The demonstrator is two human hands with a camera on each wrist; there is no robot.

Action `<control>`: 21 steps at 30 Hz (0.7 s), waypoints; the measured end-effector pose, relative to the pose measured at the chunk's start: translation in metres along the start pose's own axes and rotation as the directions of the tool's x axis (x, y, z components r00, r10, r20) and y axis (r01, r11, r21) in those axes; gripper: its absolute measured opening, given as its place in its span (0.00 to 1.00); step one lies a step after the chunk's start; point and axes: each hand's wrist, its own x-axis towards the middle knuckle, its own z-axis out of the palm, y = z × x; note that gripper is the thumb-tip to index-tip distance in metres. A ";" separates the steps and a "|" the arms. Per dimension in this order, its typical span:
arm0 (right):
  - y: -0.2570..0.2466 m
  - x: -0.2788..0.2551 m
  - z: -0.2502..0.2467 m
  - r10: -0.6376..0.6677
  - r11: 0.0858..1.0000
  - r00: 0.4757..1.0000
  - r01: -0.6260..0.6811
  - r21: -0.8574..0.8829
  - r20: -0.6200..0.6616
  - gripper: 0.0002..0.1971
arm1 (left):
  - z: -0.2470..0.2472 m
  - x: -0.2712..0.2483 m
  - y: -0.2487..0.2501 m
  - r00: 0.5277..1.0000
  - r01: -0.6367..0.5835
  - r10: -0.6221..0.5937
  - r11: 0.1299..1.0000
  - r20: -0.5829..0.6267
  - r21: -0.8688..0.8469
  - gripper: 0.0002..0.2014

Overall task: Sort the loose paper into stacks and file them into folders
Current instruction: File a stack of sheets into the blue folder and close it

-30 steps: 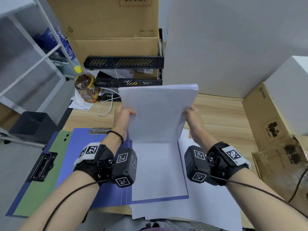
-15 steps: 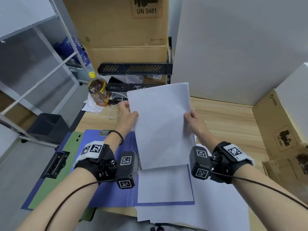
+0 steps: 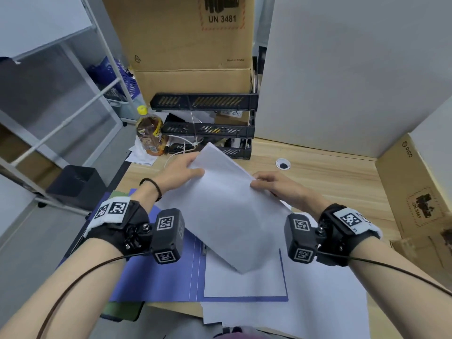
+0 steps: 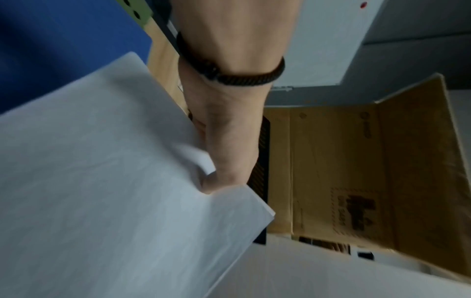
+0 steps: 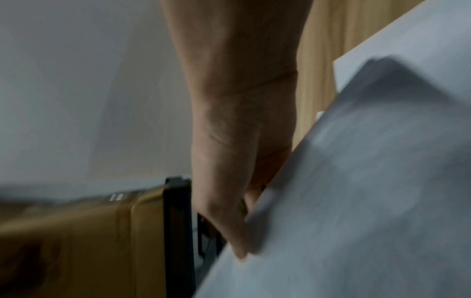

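— Since a second ago the thin stack of white paper sheets (image 3: 227, 214) has turned from upright and square-on to a diagonal tilt, one corner pointing away toward the trays and the opposite corner hanging low over the folder. How is it gripped?

— Both hands pinch it. On the left hand (image 3: 181, 172) the thumb lies on top of the upper left edge and the fingers curl beneath; the left wrist view shows the thumb pressing into the sheets where a corner lifts. The right hand (image 3: 274, 185) pinches the right edge, thumb on top, fingers behind; the right wrist view is blurred, but the fingers wrap the paper's edge.

— And where is the stack?

— Lifted clear of the desk, above the open blue cardboard folder (image 3: 156, 272), which lies flat with a single white sheet (image 3: 244, 282) on its right half. More loose white paper (image 3: 325, 302) is spread under and to the right of the folder, reaching the near edge of the light wooden desk (image 3: 330, 177).

— Further out?

— A green folder (image 3: 117, 194) peeks from under the blue one on the left. Behind the hands stand stacked black plastic letter trays (image 3: 208, 129), a bottle of brown tea with a yellow cap (image 3: 149, 133) just left of them, and a large brown cardboard box marked UN 3481 (image 3: 181, 42) behind
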 end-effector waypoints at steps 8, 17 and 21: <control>0.044 -0.016 -0.024 0.113 0.922 0.994 -0.104 0.373 -0.001 0.25 | 0.000 -0.010 -0.059 0.966 0.157 -0.236 0.861 -0.107 -0.483 0.16; 0.035 -0.015 -0.038 0.127 0.817 0.990 -0.070 0.573 -0.061 0.18 | 0.009 0.012 -0.058 0.947 0.004 -0.242 0.663 -0.210 -0.748 0.19; 0.021 -0.008 -0.050 0.112 0.731 0.992 -0.043 0.681 -0.058 0.19 | -0.001 0.022 -0.051 0.937 -0.098 -0.211 0.605 -0.278 -0.790 0.23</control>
